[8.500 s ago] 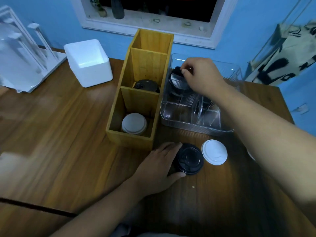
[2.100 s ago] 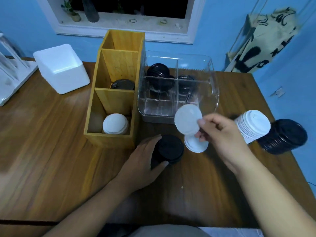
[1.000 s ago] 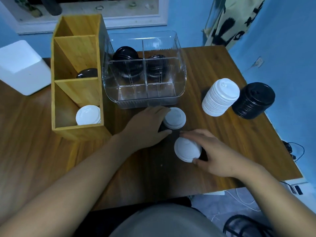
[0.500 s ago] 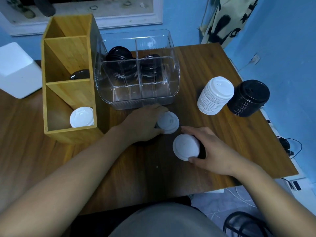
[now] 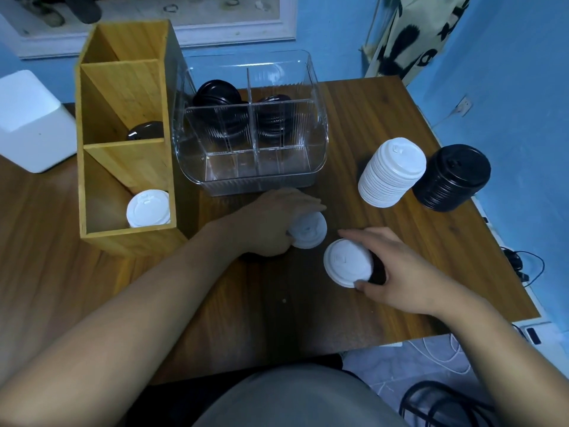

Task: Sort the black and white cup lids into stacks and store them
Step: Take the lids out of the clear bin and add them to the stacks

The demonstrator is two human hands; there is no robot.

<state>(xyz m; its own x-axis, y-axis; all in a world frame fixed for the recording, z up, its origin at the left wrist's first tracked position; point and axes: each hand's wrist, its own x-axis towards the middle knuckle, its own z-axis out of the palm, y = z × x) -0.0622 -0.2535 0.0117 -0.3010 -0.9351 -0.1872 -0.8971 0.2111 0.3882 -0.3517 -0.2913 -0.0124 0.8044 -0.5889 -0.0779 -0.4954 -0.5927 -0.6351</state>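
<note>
Left hand curled round far white lid, right hand curled round near white lid.

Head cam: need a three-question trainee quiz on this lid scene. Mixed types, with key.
1. True or false: the white stack and the black stack stand on the table, outside the clear bin.
2. What colour is the lid in the near compartment of the wooden box? A black, B white, C clear.
3. Fill in: the far lid, held by the left hand, and the near lid, held by the right hand, are both ___.
Key: 1 true; 2 B; 3 white.
</note>
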